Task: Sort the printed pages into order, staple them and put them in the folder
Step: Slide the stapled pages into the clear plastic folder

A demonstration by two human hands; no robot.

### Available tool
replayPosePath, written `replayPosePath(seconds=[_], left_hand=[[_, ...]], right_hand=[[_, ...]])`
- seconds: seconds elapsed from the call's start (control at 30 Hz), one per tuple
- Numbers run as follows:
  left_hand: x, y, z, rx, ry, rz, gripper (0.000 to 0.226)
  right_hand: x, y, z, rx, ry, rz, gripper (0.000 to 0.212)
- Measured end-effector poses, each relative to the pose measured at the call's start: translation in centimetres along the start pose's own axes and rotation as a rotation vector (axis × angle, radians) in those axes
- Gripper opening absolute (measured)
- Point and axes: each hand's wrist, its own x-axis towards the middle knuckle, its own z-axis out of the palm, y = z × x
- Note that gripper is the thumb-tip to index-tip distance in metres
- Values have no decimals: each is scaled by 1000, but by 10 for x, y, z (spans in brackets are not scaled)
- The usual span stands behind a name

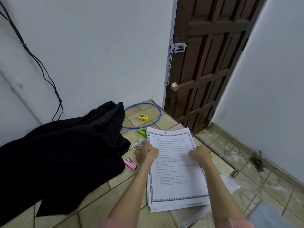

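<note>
- Here, in the head view, a stack of printed pages [176, 170] lies on the tiled floor [92, 204].
- The left hand [146, 153] holds the stack's left edge, fingers curled.
- The right hand [199, 153] grips the right edge the same way.
- A pink stapler [130, 163], a green stapler [142, 132] and a yellow stapler [143, 117] lie near a black cloth [62, 153].

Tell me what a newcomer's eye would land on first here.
First the stack of printed pages on the tiled floor, bottom centre, with the left hand and right hand gripping its side edges. Next the big black garment heaped to the left, then the brown door behind.
</note>
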Motion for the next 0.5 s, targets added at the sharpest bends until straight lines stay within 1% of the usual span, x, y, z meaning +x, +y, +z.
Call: replayPosePath(seconds=[0.03, 0.07, 0.13, 0.17, 0.2, 0.23, 0.3, 0.37, 0.4, 0.43, 0.5], left_hand=[[-1, -1, 0, -24, 10, 39, 49], [-2, -2, 1, -80, 18, 93, 46], [-7, -4, 0, -304, -19, 195, 35], [-10, -4, -2, -394, -56, 220, 31], [-10, -4, -5, -446, -89, 226, 30], [-11, -4, -10, -480, -123, 214, 30], [-12, -3, -18, -574, -191, 177, 35], [-14, -6, -28, -674, -243, 158, 37], [-16, -9, -34, -715, -262, 158, 36], [-19, -13, -41, -746, -278, 165, 35], [-30, -22, -60, -802, -292, 193, 34]], right_hand=[[0, -1, -2, 20, -28, 4, 11], [5, 3, -2, 36, -57, 12, 13], [22, 14, 1, 97, -95, 18, 44], [40, 25, 5, 116, -106, 17, 55], [49, 32, 7, 133, -111, 3, 60], [49, 34, 7, 147, -105, -11, 59], [8, 17, -6, 202, -94, -58, 50], [-16, 9, -16, 309, -135, -117, 31], [-21, 9, -19, 354, -186, -151, 22], [-27, 8, -23, 403, -250, -194, 19], [-41, 1, -25, 556, -384, -255, 24]])
